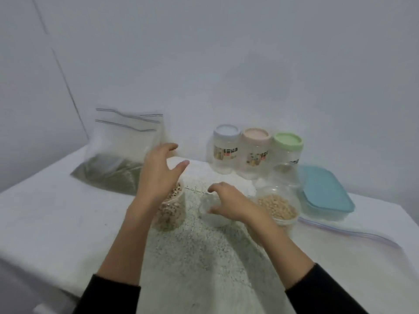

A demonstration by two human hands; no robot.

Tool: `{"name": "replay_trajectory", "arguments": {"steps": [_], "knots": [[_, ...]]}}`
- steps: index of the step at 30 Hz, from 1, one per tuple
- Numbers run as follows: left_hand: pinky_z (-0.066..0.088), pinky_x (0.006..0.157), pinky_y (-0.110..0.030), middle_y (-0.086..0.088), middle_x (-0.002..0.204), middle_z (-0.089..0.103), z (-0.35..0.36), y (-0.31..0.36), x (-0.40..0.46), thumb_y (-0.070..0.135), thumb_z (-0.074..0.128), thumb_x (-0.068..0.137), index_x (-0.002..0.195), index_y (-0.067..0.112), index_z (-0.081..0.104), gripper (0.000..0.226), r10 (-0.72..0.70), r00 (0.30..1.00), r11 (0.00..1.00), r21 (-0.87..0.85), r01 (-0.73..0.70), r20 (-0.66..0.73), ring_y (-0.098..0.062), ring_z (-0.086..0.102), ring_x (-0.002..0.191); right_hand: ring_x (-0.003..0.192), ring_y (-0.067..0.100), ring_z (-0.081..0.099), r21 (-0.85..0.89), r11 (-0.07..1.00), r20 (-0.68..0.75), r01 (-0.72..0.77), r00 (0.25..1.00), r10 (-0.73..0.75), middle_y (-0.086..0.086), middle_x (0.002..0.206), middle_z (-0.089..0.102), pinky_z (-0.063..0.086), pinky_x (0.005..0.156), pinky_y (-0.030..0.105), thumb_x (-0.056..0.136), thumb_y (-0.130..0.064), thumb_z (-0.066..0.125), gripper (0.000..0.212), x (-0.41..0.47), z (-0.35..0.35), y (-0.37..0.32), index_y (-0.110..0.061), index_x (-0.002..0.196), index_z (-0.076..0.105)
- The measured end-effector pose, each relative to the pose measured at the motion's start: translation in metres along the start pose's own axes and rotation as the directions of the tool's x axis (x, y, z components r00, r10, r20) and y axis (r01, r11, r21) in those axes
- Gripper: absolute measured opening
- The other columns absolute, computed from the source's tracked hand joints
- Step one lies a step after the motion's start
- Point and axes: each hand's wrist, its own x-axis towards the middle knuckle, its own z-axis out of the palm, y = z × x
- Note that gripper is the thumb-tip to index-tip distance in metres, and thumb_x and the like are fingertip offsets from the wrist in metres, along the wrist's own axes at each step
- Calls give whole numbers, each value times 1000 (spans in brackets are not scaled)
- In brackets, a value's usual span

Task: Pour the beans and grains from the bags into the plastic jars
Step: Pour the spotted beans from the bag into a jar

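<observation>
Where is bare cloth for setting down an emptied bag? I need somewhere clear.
Free: the cloth left of the bean jar, in front of the grain bag. Crowded: around both hands, the lidded jars and blue container.

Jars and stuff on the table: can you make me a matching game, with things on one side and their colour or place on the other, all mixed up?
Things:
1. middle lidded jar
2. zip bag of grains
3. flat box lid
4. jar of beans under the left hand

Colours or places:
A. blue, at the far right
B. pink lid, in the back row
C. open, at the front, left of the other open jars
D. leaning at the back left by the wall

Pairs: 1-B, 2-D, 3-A, 4-C
</observation>
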Motion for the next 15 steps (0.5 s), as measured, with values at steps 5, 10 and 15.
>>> {"name": "replay_trajectory", "arguments": {"steps": [5,10,15], "knots": [[27,113,-45,-6,154,28,-30,-70,12,46,84,63,149,20,27,106,-130,889,991,80,106,440,-25,27,140,144,41,2,-245,941,195,-234,939,284,9,160,-6,14,112,63,72,-56,72,109,39,49,9,-27,152,3],[30,110,-46,0,154,19,-26,-97,13,52,89,45,151,25,12,133,-88,753,985,-56,164,652,-21,27,137,140,39,11,-79,945,125,-316,938,324,10,152,13,27,109,60,70,-39,79,106,54,52,8,-40,149,7],[36,103,-41,16,132,36,-10,-116,3,35,94,43,147,35,12,132,-52,836,915,-310,259,546,-12,38,124,124,31,38,733,680,-316,-13,879,358,7,137,26,39,104,51,63,-33,84,93,63,30,-15,-42,136,27]]}}
